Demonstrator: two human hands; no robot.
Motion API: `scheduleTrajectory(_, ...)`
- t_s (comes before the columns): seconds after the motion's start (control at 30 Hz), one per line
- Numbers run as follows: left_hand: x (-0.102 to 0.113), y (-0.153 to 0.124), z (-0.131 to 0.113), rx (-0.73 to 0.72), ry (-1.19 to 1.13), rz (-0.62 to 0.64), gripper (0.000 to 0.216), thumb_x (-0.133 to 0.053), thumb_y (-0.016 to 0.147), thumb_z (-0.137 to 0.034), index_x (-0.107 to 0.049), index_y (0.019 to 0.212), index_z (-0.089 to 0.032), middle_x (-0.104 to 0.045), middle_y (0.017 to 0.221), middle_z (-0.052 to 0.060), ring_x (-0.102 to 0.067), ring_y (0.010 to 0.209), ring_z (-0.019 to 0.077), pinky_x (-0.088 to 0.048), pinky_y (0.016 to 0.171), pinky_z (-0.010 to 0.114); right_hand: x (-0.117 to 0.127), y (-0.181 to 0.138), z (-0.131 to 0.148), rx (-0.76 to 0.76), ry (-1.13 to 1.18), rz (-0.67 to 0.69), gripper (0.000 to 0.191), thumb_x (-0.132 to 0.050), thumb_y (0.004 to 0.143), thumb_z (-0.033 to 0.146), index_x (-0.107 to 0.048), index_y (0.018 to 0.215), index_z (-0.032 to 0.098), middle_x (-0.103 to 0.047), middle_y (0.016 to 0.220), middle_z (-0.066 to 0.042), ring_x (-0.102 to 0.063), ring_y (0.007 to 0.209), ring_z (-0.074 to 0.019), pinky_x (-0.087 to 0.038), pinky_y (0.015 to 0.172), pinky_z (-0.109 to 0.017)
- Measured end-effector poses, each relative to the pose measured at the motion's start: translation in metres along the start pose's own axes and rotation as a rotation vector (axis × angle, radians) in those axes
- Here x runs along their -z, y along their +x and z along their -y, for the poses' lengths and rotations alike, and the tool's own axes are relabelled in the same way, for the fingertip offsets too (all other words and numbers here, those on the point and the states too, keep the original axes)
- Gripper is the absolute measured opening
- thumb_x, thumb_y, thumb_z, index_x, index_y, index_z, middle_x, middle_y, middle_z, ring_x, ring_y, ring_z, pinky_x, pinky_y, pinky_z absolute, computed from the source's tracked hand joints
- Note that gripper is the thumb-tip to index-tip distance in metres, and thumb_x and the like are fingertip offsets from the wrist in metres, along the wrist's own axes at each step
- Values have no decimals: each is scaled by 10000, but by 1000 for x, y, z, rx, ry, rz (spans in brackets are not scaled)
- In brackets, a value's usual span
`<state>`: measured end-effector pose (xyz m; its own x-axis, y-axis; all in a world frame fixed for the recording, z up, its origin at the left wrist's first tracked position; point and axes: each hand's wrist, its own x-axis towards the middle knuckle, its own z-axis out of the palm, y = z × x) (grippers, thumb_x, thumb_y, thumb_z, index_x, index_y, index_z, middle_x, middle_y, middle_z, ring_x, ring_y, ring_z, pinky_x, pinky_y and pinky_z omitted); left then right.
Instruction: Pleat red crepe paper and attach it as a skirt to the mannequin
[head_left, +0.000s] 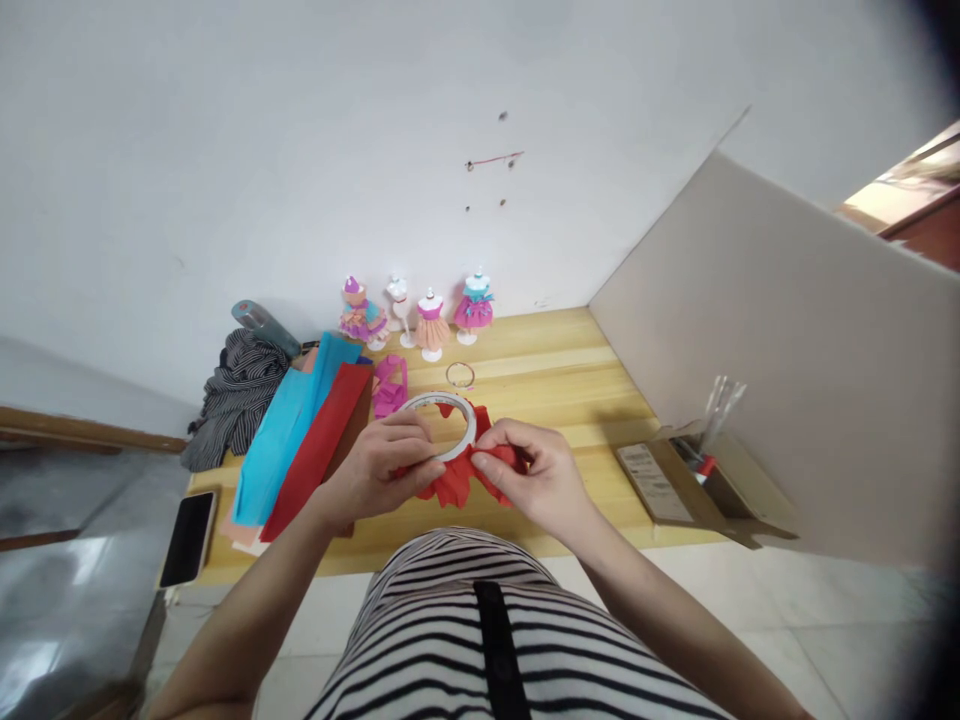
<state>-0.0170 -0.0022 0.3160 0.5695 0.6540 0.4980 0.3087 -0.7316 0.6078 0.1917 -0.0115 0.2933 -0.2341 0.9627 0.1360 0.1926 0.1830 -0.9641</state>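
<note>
My left hand (386, 462) is closed round the left side of a white tape roll (471, 425), with printing on its inner wall. Gathered red crepe paper (452, 484) hangs in ruffles along the near and right sides of the roll. My right hand (538, 478) pinches this red paper between thumb and fingertips at the roll's right edge. Some of the red paper is hidden behind my fingers. Just beyond the roll, a thin ring-shaped band (460, 376) lies on the wooden table (559, 365).
Several small dress forms, one with a pink and blue dress (474, 305), stand along the wall. Blue paper (289, 430), red paper (319, 450), pink strips (390, 388), a striped cloth (236, 400), a bottle (266, 328) and a phone (188, 538) lie left; an open cardboard box (660, 485) sits right.
</note>
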Motion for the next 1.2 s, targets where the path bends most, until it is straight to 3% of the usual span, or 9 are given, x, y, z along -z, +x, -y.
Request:
scheduleTrajectory(0.13,0,0,0,6,2,22,187,-576,915,-186,-617,733,-163,-658,649,50,-602,694,160,-530,805,321,0,-1,1,-51,41,8,186,-659,768,292,-559,644,197,-447,464,61,-355,413,-82,-295,405,-215)
scheduleTrajectory(0.5,-2,1,1,-3,2,5,180,-597,897,-157,-608,717,-157,-637,639,52,-596,730,170,-520,723,290,4,-5,5,134,-11,97,101,-611,808,215,-652,724,177,-589,612,8,-460,513,-104,-361,493,-229)
scheduleTrajectory(0.7,-3,1,3,6,-6,-2,204,-588,903,-166,-594,699,-162,-626,642,47,-594,728,168,-524,721,290,6,-6,11,234,-20,193,128,-584,829,145,-660,734,184,-596,648,6,-498,563,-108,-379,541,-232)
scheduleTrajectory(0.93,-2,2,0,-16,-3,5,177,-592,905,-163,-618,730,-153,-654,647,49,-598,707,157,-537,764,298,4,-1,4,88,-34,38,133,-603,782,224,-611,661,170,-471,498,51,-360,437,-77,-290,430,-206)
scheduleTrajectory(1.2,-1,1,0,-13,-11,22,168,-602,899,-168,-619,732,-155,-647,648,46,-596,694,156,-545,776,314,3,0,-1,0,-18,25,159,-607,774,256,-561,640,183,-472,495,49,-376,444,-82,-309,439,-210)
